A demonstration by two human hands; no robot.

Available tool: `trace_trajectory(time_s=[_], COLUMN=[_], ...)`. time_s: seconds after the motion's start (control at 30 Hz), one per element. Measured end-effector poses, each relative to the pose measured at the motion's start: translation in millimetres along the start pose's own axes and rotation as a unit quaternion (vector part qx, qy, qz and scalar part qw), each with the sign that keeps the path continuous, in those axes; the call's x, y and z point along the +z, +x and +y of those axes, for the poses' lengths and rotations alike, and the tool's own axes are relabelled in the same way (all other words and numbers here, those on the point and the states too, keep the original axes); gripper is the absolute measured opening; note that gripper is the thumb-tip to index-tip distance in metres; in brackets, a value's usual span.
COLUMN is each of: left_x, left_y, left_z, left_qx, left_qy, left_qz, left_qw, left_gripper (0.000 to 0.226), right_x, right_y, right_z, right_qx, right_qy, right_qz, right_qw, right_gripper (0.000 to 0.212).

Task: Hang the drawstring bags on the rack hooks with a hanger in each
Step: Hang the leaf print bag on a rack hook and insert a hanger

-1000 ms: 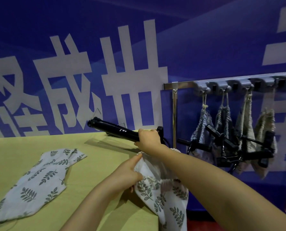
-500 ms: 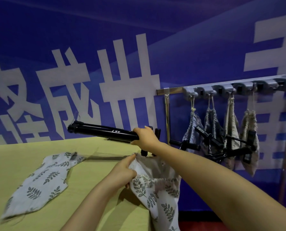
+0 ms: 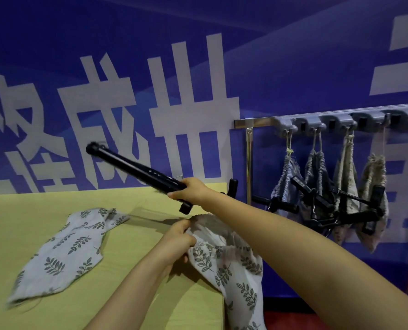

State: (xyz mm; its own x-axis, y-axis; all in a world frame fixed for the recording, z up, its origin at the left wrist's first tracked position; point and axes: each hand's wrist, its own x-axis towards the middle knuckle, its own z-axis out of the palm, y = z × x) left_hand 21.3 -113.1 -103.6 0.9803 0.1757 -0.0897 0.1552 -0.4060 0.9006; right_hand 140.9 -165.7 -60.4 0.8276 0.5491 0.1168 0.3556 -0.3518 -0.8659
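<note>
My right hand grips a black hanger near its middle, its long bar tilted up to the left above the table. My left hand pinches the open mouth of a white leaf-print drawstring bag that droops over the table's right corner. A second leaf-print bag lies flat on the table to the left. On the grey rack hooks at the right hang several drawstring bags with black hangers sticking out of them.
The yellow-green table ends at a corner near the bottom centre. A metal rack post stands just right of my right hand. A blue wall banner with large white characters closes off the back.
My right hand has tilted the hanger so its left end rises. The left hand keeps holding the bag's mouth. The view has shifted a little to the left.
</note>
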Motion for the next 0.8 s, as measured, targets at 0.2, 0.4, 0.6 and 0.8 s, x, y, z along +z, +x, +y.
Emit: trace_trajectory(time_s=[0.2,0.4,0.6,0.8], left_x=[6,6,8,9], left_y=[8,3,-4,-6], left_z=[1,6,13,14], left_qx=[-0.008,-0.005,0.017,0.026], left_qy=[-0.009,-0.020,-0.029,-0.198], left_qz=[0.002,-0.003,0.010,0.058], left_qw=[1.000,1.000,0.999,0.978], left_gripper=[0.046,0.057,0.065,0.054], right_x=[-22,-47,-77,-104], right_y=[-7,-12,-32,-46], right_z=[-27,-54,-47,-18], right_qx=[-0.030,-0.068,-0.138,-0.209], right_qy=[0.112,0.143,-0.047,-0.245], right_qz=[0.044,0.088,0.194,0.280], right_qw=[0.992,0.983,0.970,0.904], right_gripper=[0.042,0.043,0.040,0.023])
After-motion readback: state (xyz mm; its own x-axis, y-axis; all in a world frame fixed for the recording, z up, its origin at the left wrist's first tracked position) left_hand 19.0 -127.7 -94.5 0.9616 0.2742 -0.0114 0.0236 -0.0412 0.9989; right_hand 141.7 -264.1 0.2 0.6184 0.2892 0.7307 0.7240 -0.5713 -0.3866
